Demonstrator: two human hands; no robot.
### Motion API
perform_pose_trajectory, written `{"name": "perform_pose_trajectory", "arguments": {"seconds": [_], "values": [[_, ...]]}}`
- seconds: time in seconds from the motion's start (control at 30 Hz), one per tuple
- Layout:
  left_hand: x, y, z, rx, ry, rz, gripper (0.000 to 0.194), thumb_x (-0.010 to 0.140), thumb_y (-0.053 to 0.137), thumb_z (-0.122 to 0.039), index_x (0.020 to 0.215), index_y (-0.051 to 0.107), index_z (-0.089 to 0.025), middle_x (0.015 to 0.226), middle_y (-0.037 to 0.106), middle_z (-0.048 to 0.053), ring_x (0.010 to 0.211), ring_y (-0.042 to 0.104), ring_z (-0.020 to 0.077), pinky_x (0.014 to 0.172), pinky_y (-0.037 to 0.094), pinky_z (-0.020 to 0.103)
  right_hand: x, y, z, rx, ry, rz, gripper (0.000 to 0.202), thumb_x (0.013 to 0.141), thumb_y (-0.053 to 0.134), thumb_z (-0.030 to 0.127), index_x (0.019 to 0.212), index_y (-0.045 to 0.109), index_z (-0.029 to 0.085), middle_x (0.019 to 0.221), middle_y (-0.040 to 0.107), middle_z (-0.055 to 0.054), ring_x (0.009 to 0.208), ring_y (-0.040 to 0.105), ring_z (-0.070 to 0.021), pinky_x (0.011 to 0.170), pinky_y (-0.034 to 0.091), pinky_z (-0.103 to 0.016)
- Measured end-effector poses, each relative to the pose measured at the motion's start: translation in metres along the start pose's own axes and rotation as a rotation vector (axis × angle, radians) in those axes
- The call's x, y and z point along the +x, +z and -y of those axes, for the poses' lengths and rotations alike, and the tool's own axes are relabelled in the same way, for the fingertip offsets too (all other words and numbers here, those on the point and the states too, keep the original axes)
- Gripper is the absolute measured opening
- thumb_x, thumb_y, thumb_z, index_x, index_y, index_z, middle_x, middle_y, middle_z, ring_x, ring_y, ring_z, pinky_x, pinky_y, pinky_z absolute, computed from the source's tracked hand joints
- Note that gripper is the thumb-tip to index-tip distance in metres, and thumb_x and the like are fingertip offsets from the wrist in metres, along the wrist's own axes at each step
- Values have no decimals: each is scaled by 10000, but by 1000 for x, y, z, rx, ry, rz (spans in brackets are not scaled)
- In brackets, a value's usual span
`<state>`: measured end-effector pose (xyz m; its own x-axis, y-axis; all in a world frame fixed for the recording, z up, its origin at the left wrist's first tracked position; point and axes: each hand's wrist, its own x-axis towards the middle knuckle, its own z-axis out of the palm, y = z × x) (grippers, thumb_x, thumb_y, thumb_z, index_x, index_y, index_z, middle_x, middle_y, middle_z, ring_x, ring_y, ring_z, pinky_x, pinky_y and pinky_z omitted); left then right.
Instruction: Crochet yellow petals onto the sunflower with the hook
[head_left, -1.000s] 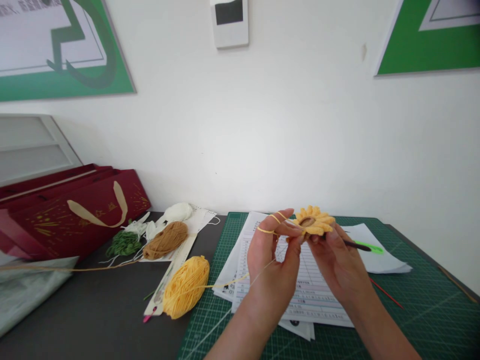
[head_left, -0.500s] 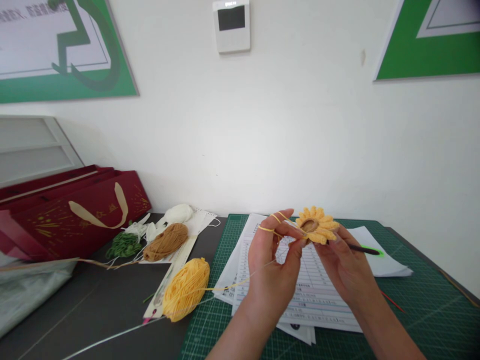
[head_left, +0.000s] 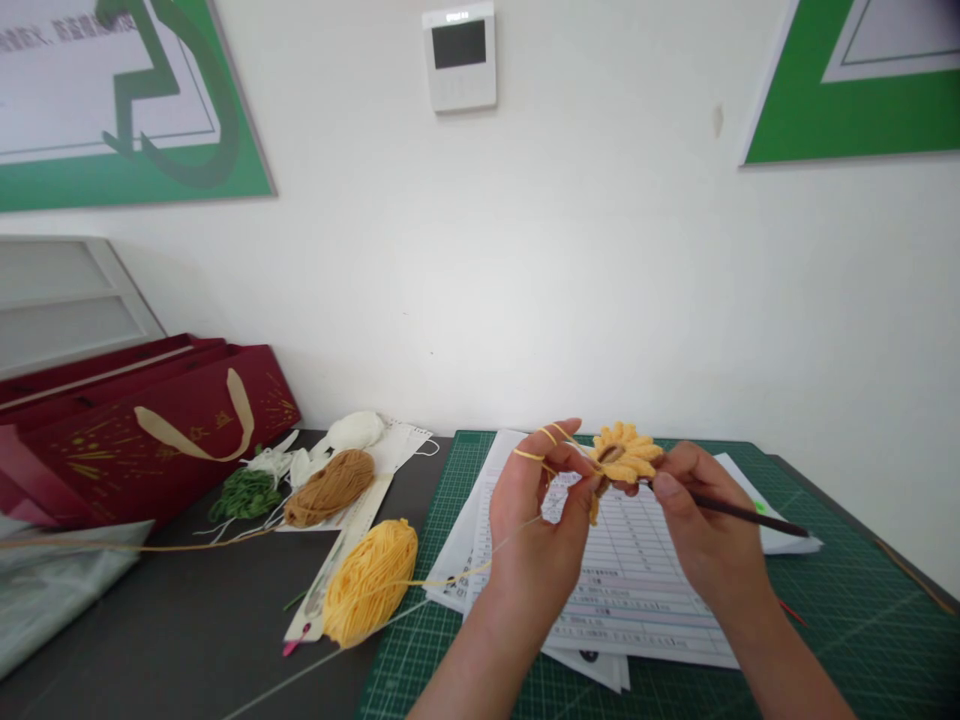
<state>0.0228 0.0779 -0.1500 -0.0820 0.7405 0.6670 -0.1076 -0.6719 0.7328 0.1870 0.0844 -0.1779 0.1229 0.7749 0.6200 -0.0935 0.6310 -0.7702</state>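
Note:
A yellow crocheted flower [head_left: 630, 453] with a brown centre is pinched at its lower left by my left hand [head_left: 544, 520]. Yellow yarn wraps around that hand's raised fingers and runs down to the yellow yarn ball [head_left: 371, 582] on the table. My right hand [head_left: 705, 520] grips a dark-handled crochet hook [head_left: 750, 514], whose front end points left toward the flower. The hook's tip is hidden behind the petals. Both hands are held above the printed sheets [head_left: 600, 610].
A green cutting mat [head_left: 847, 620] lies under the papers. To the left are a brown yarn ball [head_left: 330, 488], green yarn [head_left: 246, 494], white yarn [head_left: 356, 430] and a ruler [head_left: 315, 610]. A dark red gift bag [head_left: 172, 430] stands against the wall.
My right hand has moved slightly right, and more of the hook's handle now shows. The flower has tilted and shifted a little left, with my left hand still pinching it.

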Motion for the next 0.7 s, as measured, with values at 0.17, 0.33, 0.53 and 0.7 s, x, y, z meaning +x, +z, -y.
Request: {"name": "perform_pose_trajectory", "arguments": {"seconds": [0.17,0.33,0.53,0.7], "values": [[-1,0,0,77,11,-20,248,882,680,-120,1104,656,-226,909,682,64,949,700,239,853,597,405,0,4,9,-191,-304,17,140,870,690,122,867,648,256,875,745,-29,882,671,-223,842,534,-420],[-3,-1,1,216,63,-5,180,910,612,-84,1008,632,-234,891,668,41,1032,693,248,905,570,435,-1,7,13,-395,-500,107,273,812,695,40,932,650,280,934,767,-26,879,670,-251,801,505,-463],[-3,-2,-2,270,89,-10,227,925,579,-70,1065,597,-248,874,651,19,1083,680,245,912,558,426,-1,12,13,-467,-592,112,303,804,704,32,967,644,280,965,771,-18,886,693,-243,800,516,-463],[-3,0,-3,270,58,-36,226,939,555,-81,1103,575,-235,931,649,45,1145,658,257,897,565,422,-3,18,17,-551,-637,114,283,822,698,29,958,644,271,944,764,-29,852,687,-221,736,545,-425]]}}
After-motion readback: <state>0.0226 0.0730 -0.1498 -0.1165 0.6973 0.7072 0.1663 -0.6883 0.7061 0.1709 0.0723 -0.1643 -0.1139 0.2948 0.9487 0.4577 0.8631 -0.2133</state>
